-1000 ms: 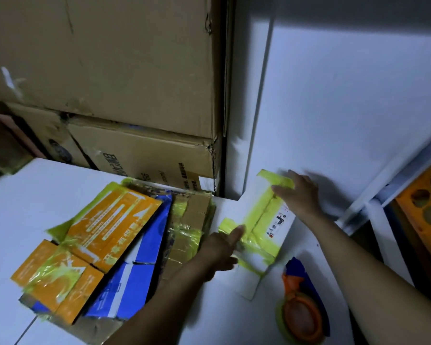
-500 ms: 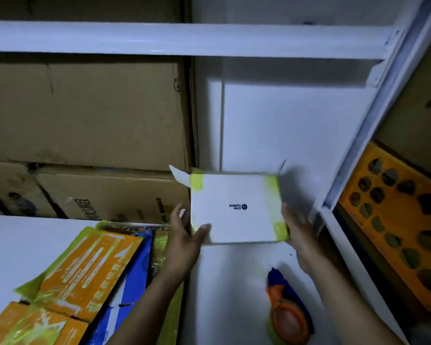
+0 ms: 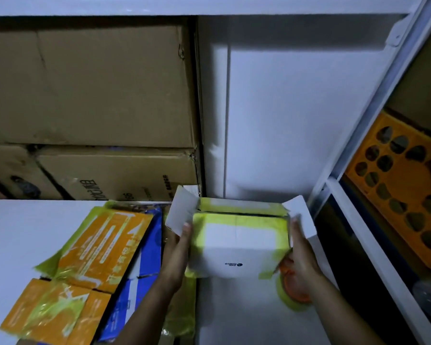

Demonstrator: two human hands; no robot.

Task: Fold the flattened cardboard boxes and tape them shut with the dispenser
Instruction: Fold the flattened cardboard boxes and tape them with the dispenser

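We hold a white box [image 3: 237, 247] between our two hands, a little above the white surface [image 3: 23, 232], in front of the white back wall of the shelf. The box is opened into its shape and has yellow-green tape along its edges. Its top is not closed: one end flap [image 3: 182, 212] stands up and outward on the left, and another flap [image 3: 300, 217] stands up on the right.

Our left hand [image 3: 177, 252] grips the left end of the box, with one finger lying up along the side near the left flap. Our right hand [image 3: 299, 260] grips the right end, with the thumb pointing up along the edge; its other fingers are hidden behind the box.

The orange tape dispenser [image 3: 294, 287] lies on the surface, just under our right hand and partly covered by it.

To the left, near the box, lies a pile of flattened boxes [image 3: 105, 247], orange and blue, with the same yellow-green tape. Behind the pile stand large brown cartons [image 3: 90, 83], one upon the other. On the right, beyond the shelf frame, we see an orange crate [image 3: 403, 190] with round holes.
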